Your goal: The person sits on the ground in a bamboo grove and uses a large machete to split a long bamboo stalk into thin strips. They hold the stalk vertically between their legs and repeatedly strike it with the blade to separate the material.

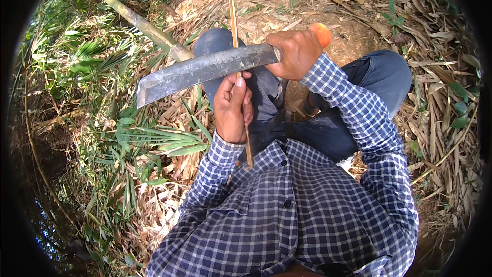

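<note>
Hands at work over a lap, outdoors: a seated person in a blue-and-white checked shirt (pixel 302 210) and blue jeans (pixel 379 77) holds a broad knife across a thin bamboo strip, seen from the head cam looking down.

Right hand (pixel 296 54) is closed tight round the knife's orange handle (pixel 322 33), fingers curled fully, only the handle's end showing past the fist. Dark steel blade (pixel 202 72) runs from that fist toward the person's left & slightly down, blunt square tip at far left, edge side facing the body.

Left hand (pixel 233 105) sits just below the blade, fingers wrapped narrow round the bamboo strip (pixel 234 18), thumb up w/ its nail close under the blade's lower edge. Strip stands near upright in the pic: top end rises beyond the blade, above the left knee; lower end pokes out under the hand & ends against the shirt front. Blade crosses the strip right above the left fingers; whether the edge bites into the strip, can't tell, the blade covers that spot.

Ground all round is dry bamboo leaf litter (pixel 441 138), straw-coloured. Thick bamboo pole (pixel 143 25) lies on the slope at upper left, its near end hidden behind the blade. Green fronds & grass (pixel 154 141) spread at the person's left, well apart from both hands.
</note>
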{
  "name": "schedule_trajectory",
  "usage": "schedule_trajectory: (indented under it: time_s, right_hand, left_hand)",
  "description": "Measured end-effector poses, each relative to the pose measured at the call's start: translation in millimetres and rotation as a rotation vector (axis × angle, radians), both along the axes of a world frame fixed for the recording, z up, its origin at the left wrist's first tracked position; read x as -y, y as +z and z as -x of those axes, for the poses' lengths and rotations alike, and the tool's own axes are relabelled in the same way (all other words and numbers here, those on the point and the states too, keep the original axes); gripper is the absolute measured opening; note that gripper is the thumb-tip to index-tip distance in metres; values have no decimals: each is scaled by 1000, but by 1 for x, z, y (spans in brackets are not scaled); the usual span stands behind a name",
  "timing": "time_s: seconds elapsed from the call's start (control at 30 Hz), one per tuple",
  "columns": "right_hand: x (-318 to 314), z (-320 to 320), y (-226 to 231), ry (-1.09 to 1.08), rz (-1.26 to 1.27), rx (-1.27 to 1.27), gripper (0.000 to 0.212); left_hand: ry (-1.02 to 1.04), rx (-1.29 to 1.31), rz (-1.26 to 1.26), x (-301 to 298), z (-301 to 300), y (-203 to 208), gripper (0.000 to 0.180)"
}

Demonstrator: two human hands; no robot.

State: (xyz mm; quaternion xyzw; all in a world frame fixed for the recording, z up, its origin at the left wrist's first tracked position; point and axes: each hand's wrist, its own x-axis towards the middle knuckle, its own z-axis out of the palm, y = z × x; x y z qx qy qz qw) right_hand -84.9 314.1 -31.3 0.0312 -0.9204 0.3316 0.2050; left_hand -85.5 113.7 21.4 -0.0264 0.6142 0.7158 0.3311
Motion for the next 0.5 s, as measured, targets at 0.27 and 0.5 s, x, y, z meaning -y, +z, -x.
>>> schedule_trajectory:
  time_s: [0.27,0.5]
  right_hand:
    - [-31,11,-5,-188,-57,-47,20]
    - [-24,9,4,-130,-83,-21,21]
  left_hand:
    - [-33,13,-9,13,-19,-1,26]
    - [-54,30,-23,16,-21,5,26]
